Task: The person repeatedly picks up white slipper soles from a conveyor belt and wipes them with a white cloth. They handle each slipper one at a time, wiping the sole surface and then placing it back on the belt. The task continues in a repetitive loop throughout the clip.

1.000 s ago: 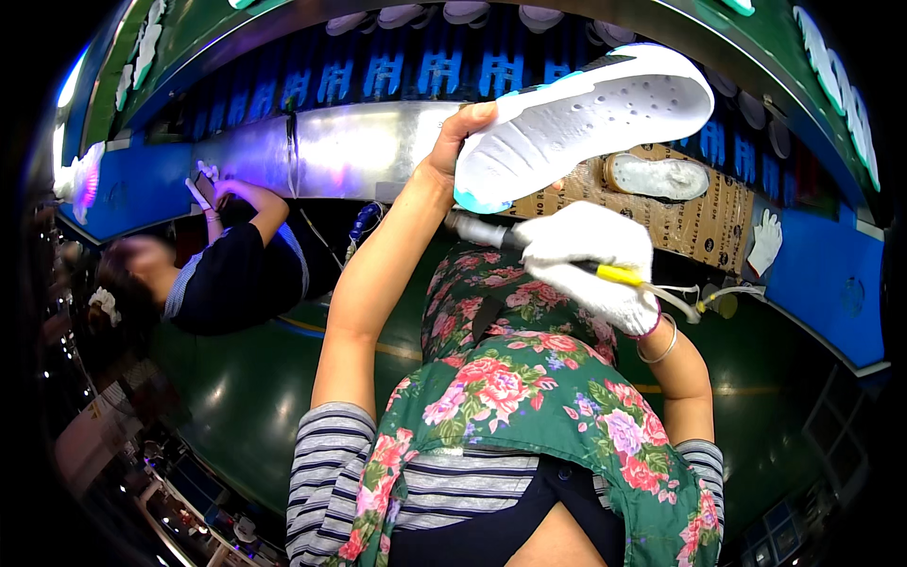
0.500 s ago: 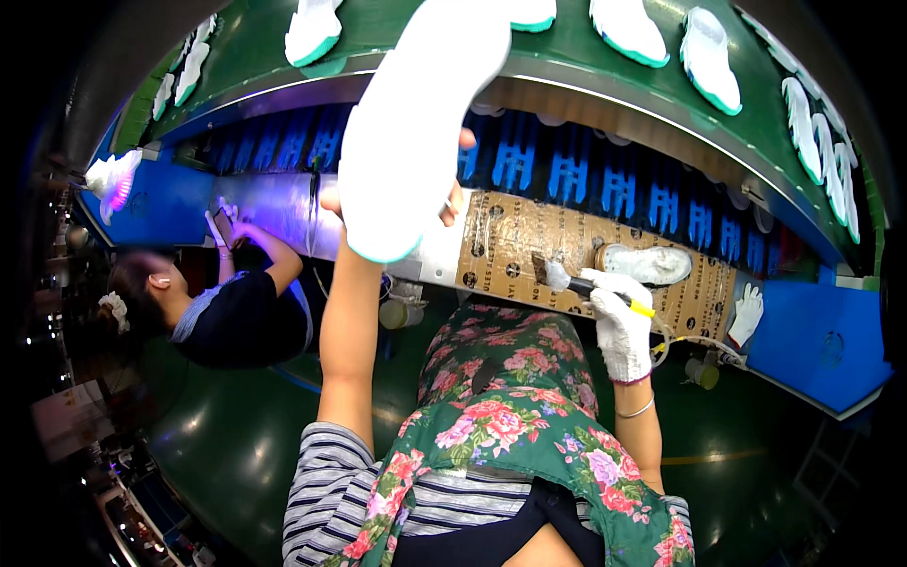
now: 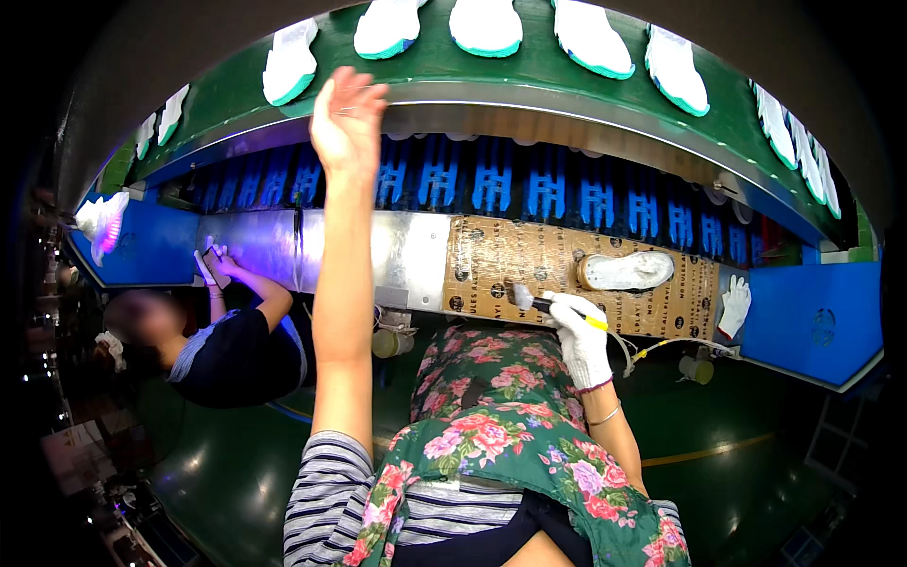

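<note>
My bare left hand [image 3: 350, 123] is raised in front of the green conveyor belt [image 3: 430, 71], fingers loosely apart and nothing in them. Closest to it on the belt are white shoe soles with teal edges, among them one sole [image 3: 290, 62] to its left and another sole [image 3: 389, 26] above. My right hand [image 3: 578, 335], in a white glove, is closed round a brush [image 3: 522, 297] with a dark handle. Its pale bristles point left, over the cardboard-covered bench [image 3: 515, 246]. A whitish sole with a tan end [image 3: 628, 271] lies on the cardboard, beyond the right hand.
A white glove [image 3: 735, 307] lies at the bench's right end, beside a blue panel [image 3: 808, 326]. A thin tube [image 3: 661, 346] runs right from the brush. Blue slotted holders [image 3: 491, 180] line the space under the belt. At left, a co-worker [image 3: 236, 331] holds a dark flat thing.
The large white sole has left my left hand, which has moved up toward the belt and opened. My right hand with the brush has shifted slightly left and down in view.
</note>
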Available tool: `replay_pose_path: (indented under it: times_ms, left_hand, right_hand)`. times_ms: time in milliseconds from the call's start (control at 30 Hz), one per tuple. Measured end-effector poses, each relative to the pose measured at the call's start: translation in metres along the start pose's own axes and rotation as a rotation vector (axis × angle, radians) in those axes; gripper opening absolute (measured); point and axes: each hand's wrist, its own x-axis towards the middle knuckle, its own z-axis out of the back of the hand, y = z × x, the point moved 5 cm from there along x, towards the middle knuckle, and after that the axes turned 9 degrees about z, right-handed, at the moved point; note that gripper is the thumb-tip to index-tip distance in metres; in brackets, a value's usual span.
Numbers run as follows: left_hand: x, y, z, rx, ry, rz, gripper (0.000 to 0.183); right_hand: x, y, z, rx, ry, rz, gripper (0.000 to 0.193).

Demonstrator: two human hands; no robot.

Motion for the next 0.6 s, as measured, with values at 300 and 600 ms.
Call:
replay_pose_path:
  times_ms: [300, 600]
  left_hand:
    - [0.014, -0.116, 0.087, 0.991, -0.259, -0.439, 0.022]
    - [-0.199, -0.159, 0.096, 0.593, -0.554, -0.925, 0.021]
  right_hand:
    - [-0.001, -0.011, 0.0, -0.024, 0.012, -0.008, 0.02]
    - [0.001, 0.014, -0.003, 0.082, 0.022, -0.002, 0.016]
